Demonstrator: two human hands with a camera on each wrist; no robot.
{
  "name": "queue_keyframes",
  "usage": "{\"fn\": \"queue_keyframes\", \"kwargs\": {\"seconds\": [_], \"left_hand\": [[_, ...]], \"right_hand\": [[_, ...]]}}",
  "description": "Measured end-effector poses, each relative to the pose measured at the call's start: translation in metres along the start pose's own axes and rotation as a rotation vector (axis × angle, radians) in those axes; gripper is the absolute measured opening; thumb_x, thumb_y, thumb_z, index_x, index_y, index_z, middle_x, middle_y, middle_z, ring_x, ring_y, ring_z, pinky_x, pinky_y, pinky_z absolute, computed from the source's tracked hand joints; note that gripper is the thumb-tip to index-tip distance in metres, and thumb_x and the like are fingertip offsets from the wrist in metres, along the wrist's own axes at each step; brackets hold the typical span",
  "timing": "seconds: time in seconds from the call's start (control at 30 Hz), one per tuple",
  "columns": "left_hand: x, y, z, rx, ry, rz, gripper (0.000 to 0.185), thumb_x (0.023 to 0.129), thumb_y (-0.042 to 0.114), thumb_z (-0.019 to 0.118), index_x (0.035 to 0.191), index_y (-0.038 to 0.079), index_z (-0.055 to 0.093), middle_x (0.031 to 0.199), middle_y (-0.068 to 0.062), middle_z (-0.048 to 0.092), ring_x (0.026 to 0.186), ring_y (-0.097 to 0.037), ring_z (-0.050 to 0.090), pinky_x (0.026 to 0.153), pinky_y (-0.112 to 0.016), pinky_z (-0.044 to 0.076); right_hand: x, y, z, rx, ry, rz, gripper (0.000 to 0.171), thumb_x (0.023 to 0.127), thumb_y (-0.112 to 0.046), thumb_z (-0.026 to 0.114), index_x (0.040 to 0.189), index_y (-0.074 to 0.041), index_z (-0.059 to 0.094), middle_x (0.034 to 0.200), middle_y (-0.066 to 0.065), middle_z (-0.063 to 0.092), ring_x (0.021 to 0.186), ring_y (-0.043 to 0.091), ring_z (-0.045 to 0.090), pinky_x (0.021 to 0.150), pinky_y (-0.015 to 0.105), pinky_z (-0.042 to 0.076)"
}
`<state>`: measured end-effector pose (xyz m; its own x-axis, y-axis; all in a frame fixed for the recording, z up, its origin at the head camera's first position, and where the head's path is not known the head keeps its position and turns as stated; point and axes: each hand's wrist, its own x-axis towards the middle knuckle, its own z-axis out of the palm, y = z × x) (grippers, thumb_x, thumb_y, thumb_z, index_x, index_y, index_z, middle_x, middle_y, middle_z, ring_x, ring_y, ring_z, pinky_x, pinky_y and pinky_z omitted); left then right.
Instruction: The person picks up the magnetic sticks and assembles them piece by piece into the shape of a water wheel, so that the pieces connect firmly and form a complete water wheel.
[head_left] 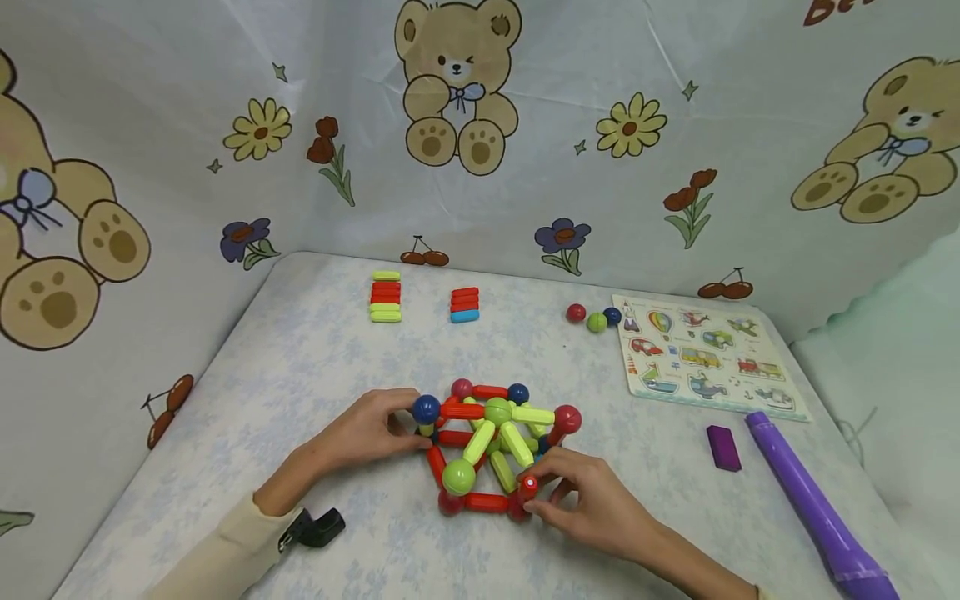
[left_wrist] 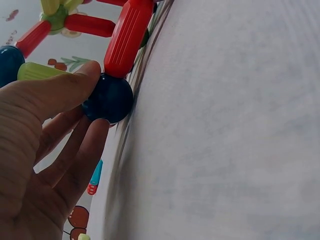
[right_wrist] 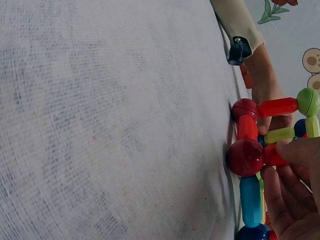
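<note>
A magnetic stick-and-ball structure (head_left: 478, 442) of red, yellow-green and blue rods with coloured balls stands on the cloth between both hands. My left hand (head_left: 367, 429) is at its left side, where thumb and fingers pinch a lower dark blue ball (left_wrist: 107, 99). Above that hand sits another blue ball (head_left: 427, 409). At the front right corner my right hand (head_left: 588, 504) pinches a short red rod (right_wrist: 273, 155). This rod rises from a dark red ball (right_wrist: 245, 158), its top end bare in the head view. A green ball (head_left: 458, 477) projects at the front.
Behind lie a stack of red and yellow-green rods (head_left: 386, 297), a smaller group of rods (head_left: 465, 305) and three loose balls (head_left: 597, 322). To the right are a picture puzzle board (head_left: 705, 354), a purple block (head_left: 723, 448) and a long purple tube (head_left: 813, 508).
</note>
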<state>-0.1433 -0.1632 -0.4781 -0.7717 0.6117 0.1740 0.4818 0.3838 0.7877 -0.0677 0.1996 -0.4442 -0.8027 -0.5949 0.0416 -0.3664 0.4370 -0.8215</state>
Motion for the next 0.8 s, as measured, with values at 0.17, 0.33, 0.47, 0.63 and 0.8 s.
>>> {"fn": "queue_keyframes", "kwargs": {"seconds": [0.17, 0.33, 0.47, 0.63, 0.8], "left_hand": [[0.001, 0.0, -0.001, -0.004, -0.003, 0.006, 0.027, 0.089, 0.017, 0.091, 0.109, 0.022, 0.073, 0.103, 0.011, 0.072, 0.094, -0.01, 0.068, 0.079, -0.028, 0.063], [0.0, -0.001, 0.0, -0.021, -0.002, 0.018, 0.026, 0.089, 0.016, 0.091, 0.108, 0.019, 0.074, 0.104, 0.008, 0.073, 0.096, -0.01, 0.069, 0.078, -0.028, 0.063], [0.0, -0.001, 0.0, -0.032, -0.003, 0.021, 0.026, 0.089, 0.016, 0.091, 0.108, 0.019, 0.074, 0.104, 0.007, 0.073, 0.097, -0.01, 0.07, 0.078, -0.028, 0.064], [0.0, -0.001, 0.0, -0.039, -0.016, 0.006, 0.027, 0.09, 0.017, 0.09, 0.111, 0.02, 0.074, 0.104, 0.008, 0.073, 0.097, -0.01, 0.069, 0.08, -0.028, 0.064], [0.001, -0.001, -0.001, -0.04, -0.012, 0.006, 0.027, 0.09, 0.017, 0.09, 0.111, 0.02, 0.074, 0.104, 0.01, 0.072, 0.098, -0.009, 0.069, 0.079, -0.028, 0.064]], "right_hand": [[0.0, 0.001, -0.003, 0.008, -0.03, 0.015, 0.024, 0.095, -0.021, 0.086, 0.117, -0.018, 0.076, 0.108, -0.009, 0.069, 0.096, 0.015, 0.072, 0.078, 0.028, 0.064], [-0.001, 0.0, -0.005, -0.002, -0.061, 0.028, 0.024, 0.096, -0.022, 0.085, 0.118, -0.019, 0.075, 0.11, -0.009, 0.069, 0.099, 0.014, 0.072, 0.079, 0.028, 0.064], [-0.001, -0.009, -0.013, -0.039, -0.111, 0.058, 0.032, 0.097, -0.019, 0.083, 0.127, -0.015, 0.074, 0.116, -0.008, 0.072, 0.105, 0.013, 0.072, 0.081, 0.025, 0.063], [0.0, -0.032, -0.058, -0.105, -0.19, 0.032, 0.041, 0.1, -0.025, 0.079, 0.139, -0.017, 0.07, 0.125, -0.004, 0.075, 0.107, 0.012, 0.074, 0.082, 0.025, 0.063], [0.022, -0.026, -0.122, -0.283, -0.014, -0.116, 0.03, 0.1, -0.016, 0.079, 0.13, -0.02, 0.075, 0.116, -0.008, 0.078, 0.098, 0.007, 0.074, 0.079, 0.026, 0.063]]}}
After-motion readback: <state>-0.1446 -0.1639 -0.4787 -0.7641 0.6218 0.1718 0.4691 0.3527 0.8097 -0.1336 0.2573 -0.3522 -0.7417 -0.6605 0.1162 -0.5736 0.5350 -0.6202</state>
